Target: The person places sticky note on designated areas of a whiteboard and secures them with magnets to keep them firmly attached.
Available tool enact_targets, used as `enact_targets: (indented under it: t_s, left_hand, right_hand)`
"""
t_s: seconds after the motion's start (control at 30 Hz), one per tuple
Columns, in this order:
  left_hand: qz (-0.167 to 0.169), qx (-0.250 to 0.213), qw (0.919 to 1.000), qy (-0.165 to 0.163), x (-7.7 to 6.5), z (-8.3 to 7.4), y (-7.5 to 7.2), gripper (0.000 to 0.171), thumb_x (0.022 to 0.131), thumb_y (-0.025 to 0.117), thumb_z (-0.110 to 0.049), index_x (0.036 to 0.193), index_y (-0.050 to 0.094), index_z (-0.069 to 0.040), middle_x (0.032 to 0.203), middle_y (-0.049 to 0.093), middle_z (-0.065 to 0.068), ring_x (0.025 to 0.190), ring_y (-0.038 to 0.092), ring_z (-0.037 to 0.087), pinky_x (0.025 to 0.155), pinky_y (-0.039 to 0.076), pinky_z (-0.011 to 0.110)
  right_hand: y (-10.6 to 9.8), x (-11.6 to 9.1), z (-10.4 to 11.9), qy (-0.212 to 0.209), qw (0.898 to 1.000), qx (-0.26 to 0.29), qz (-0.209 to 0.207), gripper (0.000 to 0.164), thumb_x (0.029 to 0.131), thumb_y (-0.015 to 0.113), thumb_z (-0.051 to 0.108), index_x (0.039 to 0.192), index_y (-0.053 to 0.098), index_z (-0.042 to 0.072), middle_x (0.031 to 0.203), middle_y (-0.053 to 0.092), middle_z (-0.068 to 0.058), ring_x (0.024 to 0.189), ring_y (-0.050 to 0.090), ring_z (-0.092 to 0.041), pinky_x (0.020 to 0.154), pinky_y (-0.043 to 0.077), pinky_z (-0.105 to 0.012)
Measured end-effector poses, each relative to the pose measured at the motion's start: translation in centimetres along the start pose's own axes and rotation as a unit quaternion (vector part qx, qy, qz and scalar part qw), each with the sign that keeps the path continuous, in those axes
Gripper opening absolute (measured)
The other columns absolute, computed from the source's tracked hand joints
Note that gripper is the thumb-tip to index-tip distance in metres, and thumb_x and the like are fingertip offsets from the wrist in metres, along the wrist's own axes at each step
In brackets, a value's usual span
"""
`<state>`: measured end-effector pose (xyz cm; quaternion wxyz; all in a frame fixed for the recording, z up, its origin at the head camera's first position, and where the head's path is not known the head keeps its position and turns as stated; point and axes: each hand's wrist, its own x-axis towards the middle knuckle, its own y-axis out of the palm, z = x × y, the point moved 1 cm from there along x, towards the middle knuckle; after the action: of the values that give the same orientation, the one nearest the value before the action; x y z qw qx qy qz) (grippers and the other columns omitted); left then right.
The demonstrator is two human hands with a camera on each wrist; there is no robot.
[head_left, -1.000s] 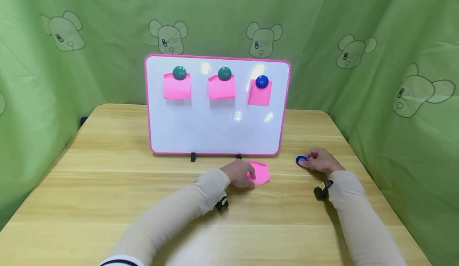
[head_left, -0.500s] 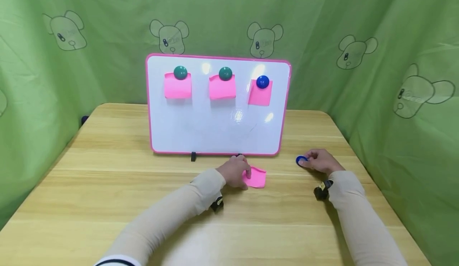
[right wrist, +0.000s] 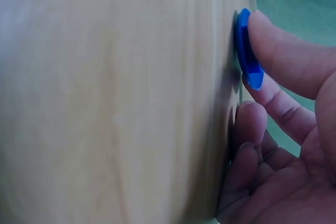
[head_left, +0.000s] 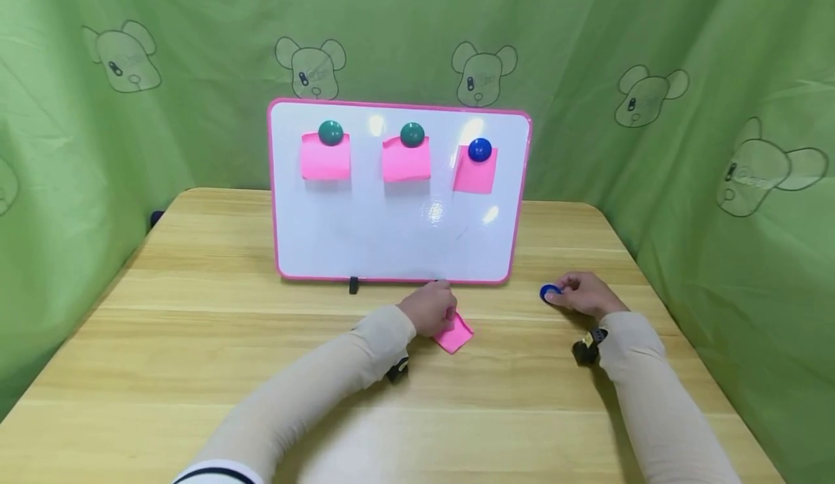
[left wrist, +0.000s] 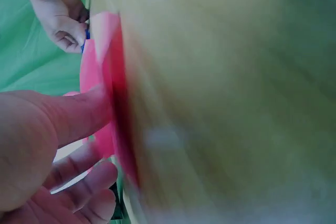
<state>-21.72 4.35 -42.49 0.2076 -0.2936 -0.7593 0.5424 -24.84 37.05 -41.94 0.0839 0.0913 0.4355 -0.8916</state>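
Observation:
My left hand (head_left: 429, 309) pinches a pink sticky note (head_left: 454, 335) just in front of the whiteboard's lower edge. In the left wrist view the thumb lies on the face of the note (left wrist: 116, 72), and one edge of the paper is bent. To the right, low over the table, my right hand (head_left: 588, 295) holds a round blue magnet (head_left: 549, 293) between thumb and fingers. The right wrist view shows this magnet (right wrist: 247, 51) tipped on edge, its hollow back towards the thumb, close to the wood.
A pink-framed whiteboard (head_left: 391, 230) stands on small black feet (head_left: 354, 285). Three pink notes hang along its top: two under green magnets (head_left: 330, 132), the right one under a blue magnet (head_left: 480, 150). Behind the wooden table (head_left: 163, 324) hangs a green curtain (head_left: 391, 6).
My left hand has drawn the pink note a little left and towards me, turning it, and more of the paper is now covered by the fingers. The right hand stays put with the blue magnet.

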Motion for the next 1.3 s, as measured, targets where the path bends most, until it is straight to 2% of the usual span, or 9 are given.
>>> enact_targets:
  t_s: [0.4,0.5,0.63,0.73,0.87,0.97,1.07,1.2,1.3]
  left_hand:
    - [0.011,-0.002,0.9999,-0.013,-0.2,-0.5,-0.2,0.014,0.080,0.080,-0.020,0.086,0.069,-0.014,0.083,0.051,-0.006,0.083,0.047,0.011,0.076,0.041,0.018]
    - [0.004,-0.035,0.9991,-0.024,-0.3,-0.6,-0.5,0.017,0.077,0.078,-0.006,0.089,0.070,-0.014,0.089,0.053,-0.004,0.088,0.050,0.012,0.078,0.043,0.018]
    - [-0.013,-0.079,0.9964,-0.028,-0.3,-0.6,-0.8,0.032,0.071,0.070,0.012,0.093,0.070,-0.011,0.098,0.057,0.000,0.093,0.053,0.014,0.078,0.047,0.016]
    - [-0.026,-0.098,0.9946,-0.022,-0.4,-0.4,-0.9,0.037,0.071,0.067,0.015,0.099,0.071,-0.009,0.102,0.060,0.001,0.095,0.054,0.014,0.080,0.047,0.016]
    - [-0.051,-0.110,0.9927,-0.003,-0.4,0.1,-1.1,0.031,0.074,0.068,0.012,0.096,0.070,-0.009,0.097,0.064,0.001,0.090,0.055,0.013,0.078,0.046,0.017]
    - [-0.070,-0.110,0.9913,0.010,-0.4,0.4,-1.2,0.022,0.077,0.069,0.009,0.090,0.069,-0.009,0.089,0.065,-0.001,0.082,0.055,0.012,0.074,0.046,0.018]
    - [-0.082,-0.124,0.9889,0.008,-0.3,0.7,-1.2,0.018,0.081,0.069,0.005,0.094,0.070,-0.008,0.092,0.066,0.000,0.082,0.055,0.012,0.076,0.046,0.019]
    - [-0.079,-0.148,0.9858,-0.008,-0.4,0.8,-1.5,0.029,0.082,0.069,0.003,0.110,0.068,-0.006,0.110,0.065,0.004,0.097,0.058,0.014,0.085,0.048,0.020]
    - [-0.077,-0.146,0.9863,-0.010,-0.6,0.7,-1.9,0.038,0.082,0.071,0.002,0.118,0.065,-0.006,0.119,0.061,0.006,0.109,0.056,0.018,0.094,0.046,0.024]
  right_hand:
    - [0.0,0.1,-0.4,0.000,1.000,0.002,0.009,0.033,0.090,0.069,0.029,0.098,0.057,-0.001,0.085,0.054,-0.008,0.078,0.047,-0.024,0.065,0.039,-0.031]
    - [-0.1,0.2,-0.7,0.004,1.000,0.018,0.012,0.031,0.091,0.068,0.028,0.093,0.053,0.001,0.082,0.052,-0.007,0.075,0.048,-0.023,0.064,0.040,-0.031]
    - [-0.4,0.2,-1.2,0.018,0.998,0.060,0.008,0.028,0.092,0.066,0.023,0.089,0.046,0.003,0.079,0.052,-0.005,0.070,0.050,-0.019,0.061,0.043,-0.029]
    - [-0.6,0.2,-1.3,0.020,0.995,0.094,0.009,0.028,0.094,0.062,0.018,0.100,0.044,-0.002,0.079,0.055,-0.005,0.069,0.052,-0.018,0.059,0.045,-0.029]
    - [-0.6,0.1,-1.2,-0.003,0.993,0.122,0.005,0.039,0.097,0.057,0.014,0.125,0.038,-0.005,0.083,0.062,-0.009,0.070,0.057,-0.017,0.059,0.047,-0.030]
    - [-0.5,0.2,-1.2,-0.025,0.992,0.126,-0.015,0.031,0.098,0.055,0.015,0.121,0.044,-0.004,0.086,0.063,-0.012,0.070,0.060,-0.016,0.059,0.048,-0.029]
    - [-0.3,0.1,-1.3,-0.039,0.991,0.125,-0.035,0.029,0.098,0.058,0.019,0.111,0.052,-0.005,0.086,0.064,-0.014,0.069,0.063,-0.016,0.059,0.050,-0.026]
    - [-0.2,-0.1,-1.4,-0.050,0.991,0.118,-0.041,0.040,0.094,0.066,0.022,0.118,0.054,-0.008,0.092,0.064,-0.014,0.073,0.061,-0.017,0.059,0.052,-0.028]
    - [-0.1,-0.4,-1.3,-0.059,0.991,0.114,-0.037,0.041,0.094,0.065,0.022,0.121,0.054,-0.007,0.095,0.062,-0.016,0.076,0.059,-0.019,0.059,0.053,-0.031]
